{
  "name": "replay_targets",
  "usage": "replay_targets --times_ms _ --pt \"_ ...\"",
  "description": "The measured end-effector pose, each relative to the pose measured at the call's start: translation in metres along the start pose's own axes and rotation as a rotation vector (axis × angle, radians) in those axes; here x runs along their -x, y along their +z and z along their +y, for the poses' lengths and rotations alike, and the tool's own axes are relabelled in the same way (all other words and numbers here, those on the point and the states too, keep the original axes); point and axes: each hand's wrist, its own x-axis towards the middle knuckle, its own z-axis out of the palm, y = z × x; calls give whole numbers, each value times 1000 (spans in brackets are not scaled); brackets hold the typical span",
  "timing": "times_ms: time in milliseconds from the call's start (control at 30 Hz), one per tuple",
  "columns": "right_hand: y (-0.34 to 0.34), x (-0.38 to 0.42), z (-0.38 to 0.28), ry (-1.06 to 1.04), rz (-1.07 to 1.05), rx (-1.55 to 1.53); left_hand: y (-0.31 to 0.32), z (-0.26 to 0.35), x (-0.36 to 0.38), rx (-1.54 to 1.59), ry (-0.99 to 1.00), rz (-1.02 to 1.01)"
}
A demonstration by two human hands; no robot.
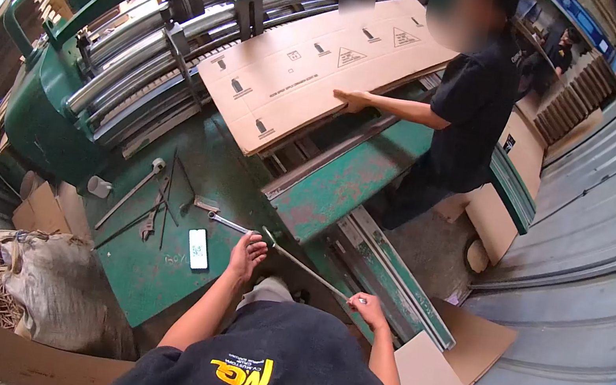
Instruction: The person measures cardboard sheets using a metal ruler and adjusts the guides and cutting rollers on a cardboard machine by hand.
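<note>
Single cam on my head, fisheye, facing forward and steeply down. My torso fills the bottom edge, the green desk (154, 265) sits close below, the machine's rollers (185, 55) farther ahead. No second view.

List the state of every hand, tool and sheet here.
left hand: open, fingers on the wrench.
right hand: closed round the long rod's end.
long rod: tilted, held.
wrench: flat on the green table.
phone: flat, screen lit.
cardboard sheets: stacked flat, co-worker's hand on them.
</note>
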Motion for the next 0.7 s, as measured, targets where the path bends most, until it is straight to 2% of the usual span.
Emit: replay_targets --times_ms 267,333,367,433,467,567,600,700 --pt "7 -10 23 73 -38 -137 5 25 -54 -91 198 143" --pt "6 -12 22 68 -4 -134 -5 20 -84 -227 400 278" --pt "5 -14 20 66 5 -120 -10 17 -98 -239 399 247" --pt "2 -21 21 45 39 -110 -6 14 -123 -351 708 272" --pt "2 -24 22 36 46 -131 1 16 -131 -352 710 248" --pt "-2 -34 20 21 57 -168 37 32 -115 -962 849 373" --pt "-2 -37 16 32 70 -171 44 33 -118 -962 852 363" --pt "-1 -44 5 59 106 -180 61 34 -128 -1282 1000 392"
